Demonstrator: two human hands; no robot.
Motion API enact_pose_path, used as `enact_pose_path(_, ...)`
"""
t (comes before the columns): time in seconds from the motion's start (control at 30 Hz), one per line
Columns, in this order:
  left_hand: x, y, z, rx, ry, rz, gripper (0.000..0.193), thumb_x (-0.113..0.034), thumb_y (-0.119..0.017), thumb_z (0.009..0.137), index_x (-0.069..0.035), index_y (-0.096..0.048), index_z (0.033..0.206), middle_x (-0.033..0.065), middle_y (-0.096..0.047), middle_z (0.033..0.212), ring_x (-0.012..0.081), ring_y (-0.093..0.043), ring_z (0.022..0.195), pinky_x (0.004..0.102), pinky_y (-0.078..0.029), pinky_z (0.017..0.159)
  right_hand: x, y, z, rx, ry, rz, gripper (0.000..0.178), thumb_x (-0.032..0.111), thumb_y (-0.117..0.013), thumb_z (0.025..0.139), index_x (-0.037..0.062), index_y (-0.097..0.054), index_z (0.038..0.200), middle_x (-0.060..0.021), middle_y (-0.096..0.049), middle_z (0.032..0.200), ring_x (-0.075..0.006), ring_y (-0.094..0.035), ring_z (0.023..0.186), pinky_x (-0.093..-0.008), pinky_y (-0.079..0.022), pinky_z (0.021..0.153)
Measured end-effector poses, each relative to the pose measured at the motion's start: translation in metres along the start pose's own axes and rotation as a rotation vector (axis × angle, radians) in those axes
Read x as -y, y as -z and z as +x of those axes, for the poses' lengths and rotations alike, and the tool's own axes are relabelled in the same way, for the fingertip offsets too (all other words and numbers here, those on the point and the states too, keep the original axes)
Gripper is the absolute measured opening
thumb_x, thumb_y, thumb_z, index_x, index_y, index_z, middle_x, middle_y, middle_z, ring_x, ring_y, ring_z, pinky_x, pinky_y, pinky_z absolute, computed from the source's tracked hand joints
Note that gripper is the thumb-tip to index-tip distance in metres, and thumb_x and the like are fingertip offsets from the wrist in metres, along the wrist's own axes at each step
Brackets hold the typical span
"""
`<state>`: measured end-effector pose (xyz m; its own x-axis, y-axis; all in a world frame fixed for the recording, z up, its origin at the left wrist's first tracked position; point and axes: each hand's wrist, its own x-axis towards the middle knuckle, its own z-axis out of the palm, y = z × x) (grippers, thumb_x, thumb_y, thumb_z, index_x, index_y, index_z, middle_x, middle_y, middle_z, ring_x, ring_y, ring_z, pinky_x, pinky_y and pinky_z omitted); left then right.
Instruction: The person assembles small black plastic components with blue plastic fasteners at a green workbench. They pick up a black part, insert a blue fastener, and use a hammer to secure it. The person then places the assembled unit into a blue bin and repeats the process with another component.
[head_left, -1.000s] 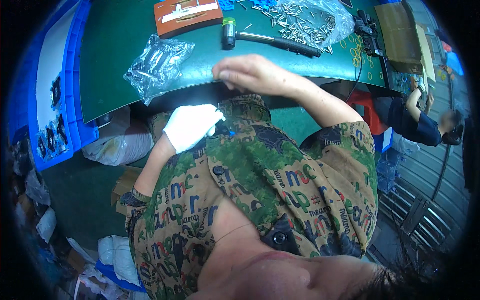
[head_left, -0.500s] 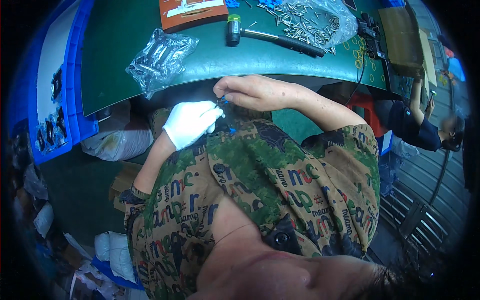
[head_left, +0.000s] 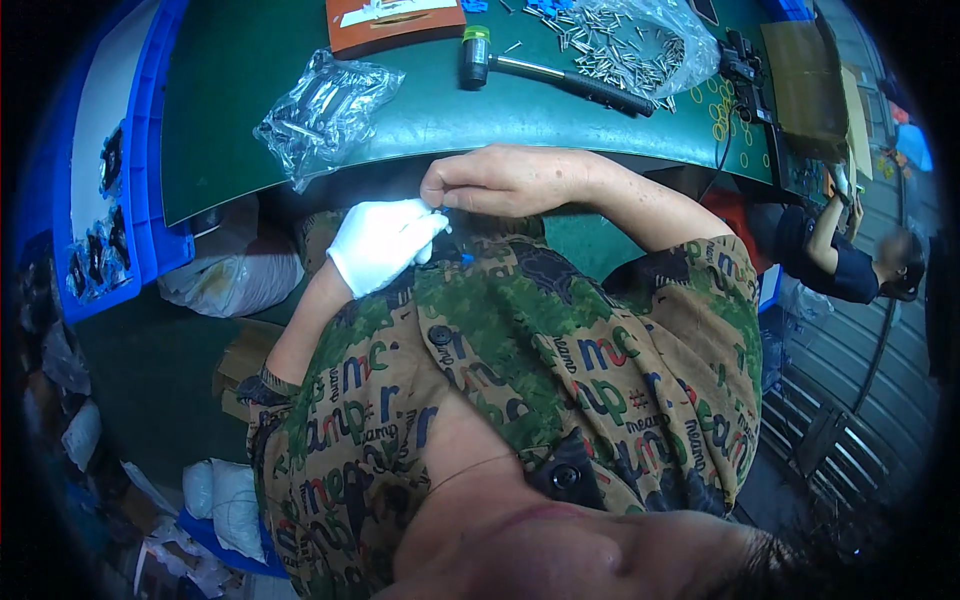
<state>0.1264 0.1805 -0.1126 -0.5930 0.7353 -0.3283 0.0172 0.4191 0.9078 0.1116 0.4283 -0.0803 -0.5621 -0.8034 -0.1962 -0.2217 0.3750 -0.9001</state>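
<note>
My left hand (head_left: pixel 385 245) wears a white glove, and its fingers are pinched together just in front of my shirt. Bare and bent inward, my right hand (head_left: pixel 490 182) closes its fingers against the left fingertips. Whatever small piece the two hands have between them is covered by the fingers. Both hands are off the near edge of the green table (head_left: pixel 225 130). Closest to them on the tabletop lies a clear plastic bag (head_left: pixel 325 110) with dark parts inside. A small blue bit (head_left: pixel 467 258) shows against my shirt below the hands.
A mallet (head_left: pixel 570 82) with a black handle lies beyond my hands. Behind it, metal pins (head_left: pixel 620 50) spill from a clear bag. An orange-brown block (head_left: pixel 395 30) sits at the back. Yellow rings (head_left: pixel 722 110) lie right, a blue tray (head_left: pixel 170 220) stands left. A co-worker (head_left: pixel 850 255) is at far right.
My right hand has shifted slightly, and its fingers now cover the small dark piece that showed between the hands. The gloved hand has hardly moved. The co-worker's arms have lowered a little.
</note>
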Motion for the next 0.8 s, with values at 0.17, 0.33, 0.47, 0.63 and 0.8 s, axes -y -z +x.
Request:
enact_pose_path(0.17,0.004,-0.001,-0.002,-0.023,-0.039,-0.016,0.031,-0.026,-0.058,0.102,0.001,-0.072,0.096,0.0042,-0.068,0.07,0.0109,-0.063,0.062,0.0268,-0.049,0.059,0.0,0.004,0.008,0.093,-0.031,0.005,0.025,0.02,-0.048,0.106,0.0039,-0.059,0.121,-0.0119,-0.067,0.112,-0.026,-0.065,0.105,-0.0397,-0.051,0.094)
enact_pose_path(0.33,0.0,0.002,-0.002,-0.008,-0.006,-0.028,0.031,-0.026,-0.059,0.101,0.001,-0.072,0.094,0.0041,-0.068,0.07,0.0107,-0.062,0.062,0.027,-0.049,0.059,-0.003,0.007,0.009,0.062,0.026,0.001,0.025,0.02,-0.048,0.106,0.0039,-0.059,0.122,-0.0118,-0.066,0.112,-0.0265,-0.065,0.105,-0.04,-0.051,0.093)
enact_pose_path(0.47,0.004,0.001,-0.002,-0.011,-0.025,-0.007,0.031,-0.026,-0.059,0.102,0.001,-0.072,0.094,0.0038,-0.068,0.07,0.0102,-0.062,0.062,0.0269,-0.049,0.059,0.003,0.008,0.011,0.083,0.023,-0.012,0.025,0.02,-0.048,0.106,0.0037,-0.059,0.121,-0.0122,-0.066,0.112,-0.0272,-0.064,0.105,-0.0401,-0.05,0.094)
enact_pose_path(0.63,0.009,-0.001,-0.002,-0.019,-0.009,-0.037,0.03,-0.025,-0.059,0.102,0.001,-0.073,0.096,0.0032,-0.068,0.07,0.0096,-0.062,0.063,0.0261,-0.048,0.059,0.0,0.005,0.012,0.082,0.009,0.005,0.025,0.018,-0.047,0.105,0.0034,-0.059,0.121,-0.0128,-0.066,0.112,-0.0273,-0.064,0.105,-0.0401,-0.05,0.096)
enact_pose_path(0.8,0.006,0.0,-0.002,-0.012,0.003,-0.03,0.03,-0.025,-0.06,0.101,0.001,-0.073,0.097,0.0029,-0.067,0.07,0.0095,-0.062,0.062,0.0257,-0.048,0.059,-0.001,0.005,0.011,0.073,0.008,0.003,0.025,0.017,-0.047,0.104,0.0036,-0.059,0.122,-0.0134,-0.066,0.112,-0.0275,-0.064,0.106,-0.0405,-0.05,0.096)
